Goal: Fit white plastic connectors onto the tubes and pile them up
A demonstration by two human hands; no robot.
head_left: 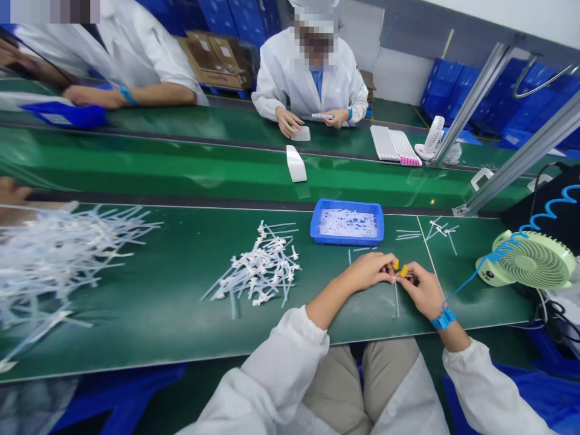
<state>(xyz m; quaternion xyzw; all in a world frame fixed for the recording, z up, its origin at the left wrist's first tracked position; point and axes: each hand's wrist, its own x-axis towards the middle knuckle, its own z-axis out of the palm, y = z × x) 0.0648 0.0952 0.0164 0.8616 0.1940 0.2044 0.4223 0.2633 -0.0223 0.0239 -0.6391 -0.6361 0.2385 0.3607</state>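
Observation:
My left hand (369, 270) and my right hand (421, 290) meet over the green mat (158, 302), fingertips pinched together on a thin white plastic strip (396, 296) that hangs down toward me. Yellow finger cots cover fingertips of both hands. A blue strap sits on my right wrist. A loose pile of white plastic strips (260, 269) lies to the left of my left hand. A blue tray (347, 223) with more white pieces stands just beyond my hands.
A larger heap of white strips (54, 260) lies at far left. A green fan (530, 260) with a blue coiled cord stands at right. Beyond is a green conveyor belt (181, 169) carrying a white part (295, 163). Two other people in white coats work opposite.

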